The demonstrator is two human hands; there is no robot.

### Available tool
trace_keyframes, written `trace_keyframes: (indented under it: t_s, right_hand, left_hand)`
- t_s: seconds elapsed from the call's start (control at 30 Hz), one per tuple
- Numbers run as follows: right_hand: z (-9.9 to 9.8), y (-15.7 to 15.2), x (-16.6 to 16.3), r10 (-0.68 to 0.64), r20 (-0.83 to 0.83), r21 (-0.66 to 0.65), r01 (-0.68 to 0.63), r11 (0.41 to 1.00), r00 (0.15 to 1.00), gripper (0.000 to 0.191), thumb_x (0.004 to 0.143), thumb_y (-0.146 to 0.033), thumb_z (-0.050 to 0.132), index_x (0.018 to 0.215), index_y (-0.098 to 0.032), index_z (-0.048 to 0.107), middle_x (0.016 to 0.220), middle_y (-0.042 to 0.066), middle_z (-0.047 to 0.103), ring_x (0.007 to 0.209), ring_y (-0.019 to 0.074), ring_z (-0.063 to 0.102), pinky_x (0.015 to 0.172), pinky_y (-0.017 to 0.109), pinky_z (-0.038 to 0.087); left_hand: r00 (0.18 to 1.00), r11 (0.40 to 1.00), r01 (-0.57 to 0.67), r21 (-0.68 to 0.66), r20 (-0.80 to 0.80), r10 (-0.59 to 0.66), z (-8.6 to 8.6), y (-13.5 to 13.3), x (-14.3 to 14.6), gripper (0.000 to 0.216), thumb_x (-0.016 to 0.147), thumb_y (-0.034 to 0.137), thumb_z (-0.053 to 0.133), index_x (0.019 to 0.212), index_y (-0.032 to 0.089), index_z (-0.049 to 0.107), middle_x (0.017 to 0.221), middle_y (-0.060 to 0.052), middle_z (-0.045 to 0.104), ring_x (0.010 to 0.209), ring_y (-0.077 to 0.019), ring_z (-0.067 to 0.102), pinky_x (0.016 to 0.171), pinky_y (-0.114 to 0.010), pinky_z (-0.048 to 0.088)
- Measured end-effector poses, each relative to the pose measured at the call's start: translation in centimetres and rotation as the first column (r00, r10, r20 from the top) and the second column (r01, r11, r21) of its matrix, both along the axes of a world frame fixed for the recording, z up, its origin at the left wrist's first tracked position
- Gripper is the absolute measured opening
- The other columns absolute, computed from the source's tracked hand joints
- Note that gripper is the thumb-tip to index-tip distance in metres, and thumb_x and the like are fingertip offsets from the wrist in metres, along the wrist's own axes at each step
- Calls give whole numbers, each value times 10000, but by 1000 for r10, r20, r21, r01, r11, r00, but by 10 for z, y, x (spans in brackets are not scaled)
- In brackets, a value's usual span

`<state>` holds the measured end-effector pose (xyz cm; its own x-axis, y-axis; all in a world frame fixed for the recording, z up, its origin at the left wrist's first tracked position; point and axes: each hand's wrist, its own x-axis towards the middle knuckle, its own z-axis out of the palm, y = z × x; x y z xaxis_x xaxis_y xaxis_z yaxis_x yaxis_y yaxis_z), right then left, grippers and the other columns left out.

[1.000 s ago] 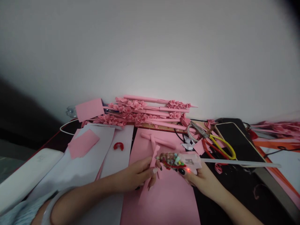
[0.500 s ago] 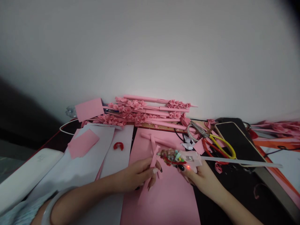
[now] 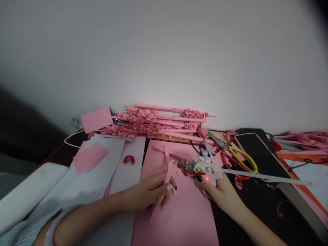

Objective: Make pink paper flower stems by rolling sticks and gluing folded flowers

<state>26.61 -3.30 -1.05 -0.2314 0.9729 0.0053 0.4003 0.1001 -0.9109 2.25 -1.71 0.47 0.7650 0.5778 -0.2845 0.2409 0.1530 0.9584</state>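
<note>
"Strip between the fingers: by which hand is it held?"

"The pink strip (image 3: 167,176) is pinched by the left hand (image 3: 155,191), fingers closed on it, above the large pink sheet (image 3: 189,218). Its long axis is slanted, from near left to far right."

"And the other hand?"

"The glue gun (image 3: 212,170) is gripped by the right hand (image 3: 220,191), fingers wrapped around it. The gun is held nearly crosswise, its nozzle (image 3: 180,164) aimed left at the strip's far end. Whether the two are touching cannot be told."

"Which hand is nearer that end?"

"The left, placed just below it; from the right hand, the strip is found to the left."

"How many of each are counted?"

"One gun, with one glue stick (image 3: 266,176) stuck out of its rear; one pinched strip. Beyond the left hand, one rolled tube (image 3: 179,154) is crossed by a second strip (image 3: 167,158), partly hidden. On the counter (image 3: 230,225), one phone (image 3: 258,150) and one tool (image 3: 222,146) with yellow and red handles are seen rightward; one red curved piece (image 3: 128,159) is seen leftward. The flowered stems (image 3: 153,128) are overlapped, so no sure count is given."
</note>
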Motion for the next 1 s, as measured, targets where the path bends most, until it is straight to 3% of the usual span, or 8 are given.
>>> trace_keyframes:
  t_s: [0.33, 0.7, 1.0]
  right_hand:
    - [9, -2, -7, -83, -66, -30, 81, 996, 994, 229, 832, -348, 505, 690, -173, 464, 480, -54, 382, 408, 80, 318, 370, 200, 269]
    - [10, -4, -3, 185, -72, 11, -184, 983, 980, 183, 779, -293, 606, 675, -165, 526, 572, -29, 414, 506, 97, 328, 460, 208, 297]
    - [6, -5, -3, 147, -64, -7, -148, 989, 987, 182, 797, -282, 573, 673, -171, 499, 561, -33, 393, 497, 96, 323, 439, 203, 288]
  left_hand:
    - [998, 998, -37, -52, 53, 40, -4, 0, 0, 265, 932, 405, 356, 954, 165, 466, 618, 40, 496, 448, -55, 319, 419, -164, 257]
    - [995, 989, -52, -141, 82, 64, -1, 0, 2, 280, 891, 433, 430, 827, 162, 448, 679, 27, 494, 479, -54, 344, 443, -180, 278]
    - [990, 988, 17, -152, 141, 4, -7, 1, -1, 249, 906, 426, 406, 930, 181, 441, 684, 28, 506, 490, -66, 346, 469, -184, 279]
